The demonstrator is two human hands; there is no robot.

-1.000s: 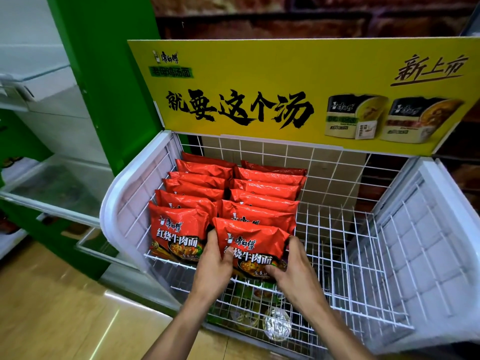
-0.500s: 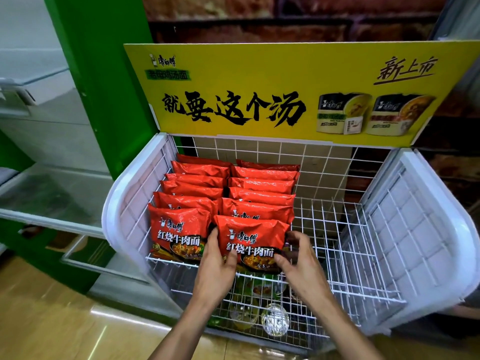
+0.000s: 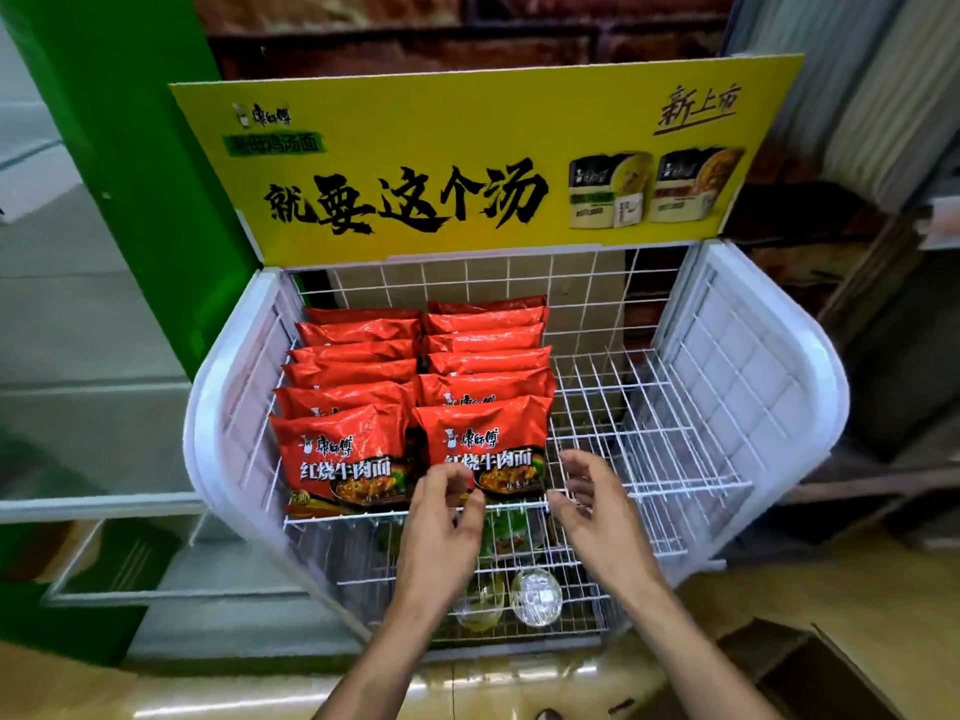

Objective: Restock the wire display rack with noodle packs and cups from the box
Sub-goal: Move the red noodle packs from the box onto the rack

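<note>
Left hand (image 3: 444, 517): I am curling my empty fingers at the front noodle pack (image 3: 485, 449), just beyond.
Right hand (image 3: 592, 498): I am holding it open, empty, beside that pack's right edge.

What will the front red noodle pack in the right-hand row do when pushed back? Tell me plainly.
The front red noodle pack probably gives rather than slides stiffly: its glossy film looks puffed and creased. It leans on the packs behind, so it likely tilts back. The shiny wrapper may slip under the left hand.

Both forearms are bare, no sleeves showing. The left hand (image 3: 441, 517) and right hand (image 3: 597, 506) wear no gloves, rings or watch.
</note>
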